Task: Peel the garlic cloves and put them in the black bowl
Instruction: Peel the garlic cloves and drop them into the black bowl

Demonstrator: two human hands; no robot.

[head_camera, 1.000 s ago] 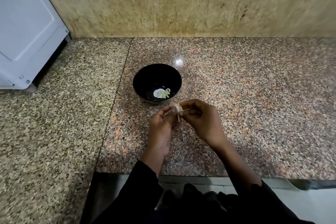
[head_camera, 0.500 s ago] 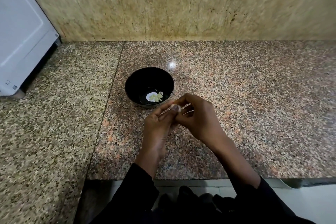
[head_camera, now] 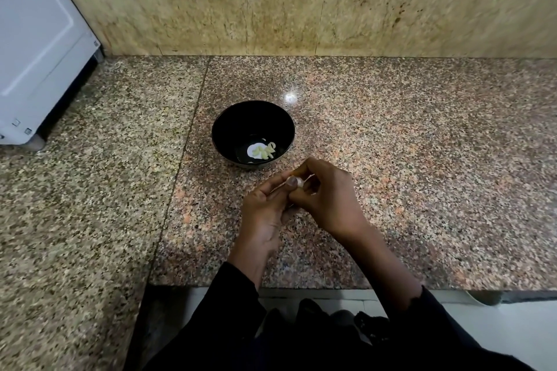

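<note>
Since a second ago the loose strands of skin that were sticking out from the clove are no longer showing, and both hands are closing tighter round it, just nearer the counter's front edge than the bowl.

The clove (head_camera: 296, 181) is sitting between the two hands, at about 5 o'clock from the bowl (head_camera: 224, 126) and just beside its rim, above the counter (head_camera: 422, 159). Only a pale patch of it is showing. The left hand (head_camera: 265, 211) is curling round it from below, thumb tip pressing on its near side. The right hand (head_camera: 327, 199) is curling over it from 3 o'clock, fingertips pinching its top. Neither hand is opening at all.

In my judgement the clove is handling as a light, small, firm thing, with a dry papery skin that is thin and tearing easily; once bare it is likely turning a little slick. The best hold is probably at its two ends, leaving the flat side free for a nail to lift the skin.

Peeled cloves (head_camera: 268, 151) are already lying in the bowl's bottom, beside a bright reflection.

At 10 o'clock a white appliance (head_camera: 36, 48) is standing on the counter; small marks near its lower corner are too tiny to read. No other writing is showing.
</note>
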